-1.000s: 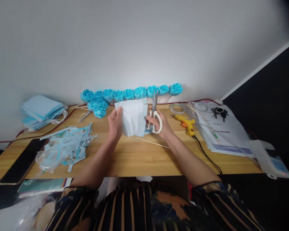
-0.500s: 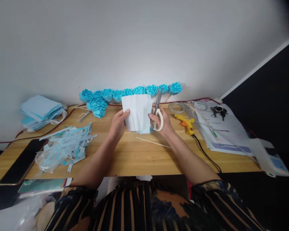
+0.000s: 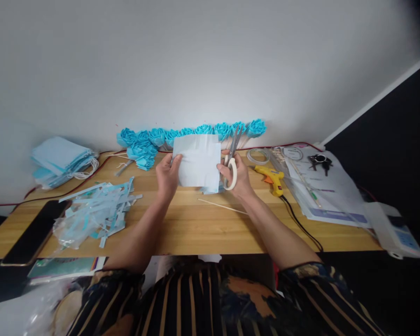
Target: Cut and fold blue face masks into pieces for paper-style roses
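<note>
Both hands hold a pale blue-white sheet (image 3: 198, 159), the fabric of a face mask, up above the wooden desk (image 3: 196, 224). My left hand (image 3: 167, 175) pinches its left edge. My right hand (image 3: 235, 175) grips the sheet's right edge while also holding white-handled scissors (image 3: 232, 158), blades pointing up and shut. A thin wooden stick (image 3: 222, 206) lies on the desk just below the hands.
A row of blue fabric flowers (image 3: 192, 134) lines the wall. A stack of blue masks (image 3: 61, 161) and a pile of cut strips (image 3: 94, 212) lie left, with a phone (image 3: 30, 233). A yellow glue gun (image 3: 271, 178), tape rolls, papers (image 3: 322, 191) and keys lie right.
The sheet has been turned and spread flatter between both hands, raised slightly. The scissors have tilted a little to the right. The hands stayed over the desk's middle.
</note>
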The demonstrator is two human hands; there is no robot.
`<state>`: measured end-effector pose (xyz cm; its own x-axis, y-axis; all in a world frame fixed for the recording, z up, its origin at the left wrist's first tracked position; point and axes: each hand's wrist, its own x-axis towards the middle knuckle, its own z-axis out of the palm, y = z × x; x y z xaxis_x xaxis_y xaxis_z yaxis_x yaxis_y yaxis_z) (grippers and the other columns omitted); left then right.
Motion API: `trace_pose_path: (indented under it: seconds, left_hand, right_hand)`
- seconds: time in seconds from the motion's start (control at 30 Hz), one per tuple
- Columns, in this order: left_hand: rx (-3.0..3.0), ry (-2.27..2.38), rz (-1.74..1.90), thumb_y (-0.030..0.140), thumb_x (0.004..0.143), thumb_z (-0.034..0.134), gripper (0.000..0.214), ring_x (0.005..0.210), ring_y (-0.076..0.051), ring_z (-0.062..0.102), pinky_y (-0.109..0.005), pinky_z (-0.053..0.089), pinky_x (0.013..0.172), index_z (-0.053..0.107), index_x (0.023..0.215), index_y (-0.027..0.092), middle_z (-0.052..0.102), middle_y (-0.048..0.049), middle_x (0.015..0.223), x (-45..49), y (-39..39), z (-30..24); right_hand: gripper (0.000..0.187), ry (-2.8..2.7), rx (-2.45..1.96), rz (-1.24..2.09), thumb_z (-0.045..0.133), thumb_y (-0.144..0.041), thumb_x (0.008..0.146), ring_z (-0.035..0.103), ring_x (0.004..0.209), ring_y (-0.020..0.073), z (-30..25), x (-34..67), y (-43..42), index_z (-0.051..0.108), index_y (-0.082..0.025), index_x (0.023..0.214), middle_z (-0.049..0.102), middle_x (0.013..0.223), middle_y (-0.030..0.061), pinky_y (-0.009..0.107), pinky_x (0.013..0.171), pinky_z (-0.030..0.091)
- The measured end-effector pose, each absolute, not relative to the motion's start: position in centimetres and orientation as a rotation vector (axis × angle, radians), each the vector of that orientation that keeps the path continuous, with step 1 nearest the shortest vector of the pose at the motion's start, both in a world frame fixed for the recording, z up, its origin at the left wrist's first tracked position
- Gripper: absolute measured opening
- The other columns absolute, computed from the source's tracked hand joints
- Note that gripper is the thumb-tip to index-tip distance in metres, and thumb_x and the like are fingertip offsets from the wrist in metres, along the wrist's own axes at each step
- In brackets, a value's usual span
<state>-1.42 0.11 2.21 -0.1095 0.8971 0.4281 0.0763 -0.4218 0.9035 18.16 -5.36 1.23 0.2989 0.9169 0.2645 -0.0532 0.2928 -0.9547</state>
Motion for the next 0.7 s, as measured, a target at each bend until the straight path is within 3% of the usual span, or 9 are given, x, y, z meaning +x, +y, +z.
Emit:
trace_pose_path:
  seconds: [0.27, 0.43, 0.7]
  left_hand:
    - [1.380, 1.065, 1.617, 0.045, 0.082, 0.066, 0.028, 0.068, -0.013, 0.045, -0.022, 0.038, 0.063, 0.062, 0.075, 0.018, 0.052, 0.0012, 0.070, -1.1, 0.0, 2.0]
    - [1.307, 1.075, 1.637, 0.047, 0.080, 0.067, 0.034, 0.062, -0.011, 0.040, -0.022, 0.036, 0.058, 0.053, 0.067, 0.019, 0.045, 0.0027, 0.064, -1.0, -0.1, 2.2]
    - [1.256, 1.026, 1.631, 0.048, 0.080, 0.068, 0.032, 0.065, -0.011, 0.047, -0.021, 0.039, 0.060, 0.058, 0.073, 0.018, 0.053, 0.0022, 0.068, -0.7, -0.3, 2.0]
  right_hand:
    - [0.052, -1.064, -1.035, 0.971, 0.082, -0.039, 0.068, 0.054, 0.062, 0.0109, 1.5, 17.9, -5.7, 0.059, -0.026, 0.113, 0.058, 0.080, -0.0040, 0.025, 0.056, 0.045]
    - [0.061, -1.070, -1.002, 1.102, 0.085, -0.046, 0.065, 0.058, 0.062, 0.0119, 1.1, 17.5, -5.7, 0.058, -0.026, 0.116, 0.061, 0.083, -0.0033, 0.025, 0.051, 0.046]
    - [0.058, -1.085, -1.094, 1.147, 0.089, -0.040, 0.056, 0.056, 0.059, 0.0122, 0.5, 16.7, -5.7, 0.058, -0.023, 0.103, 0.059, 0.073, -0.0052, 0.025, 0.049, 0.045]
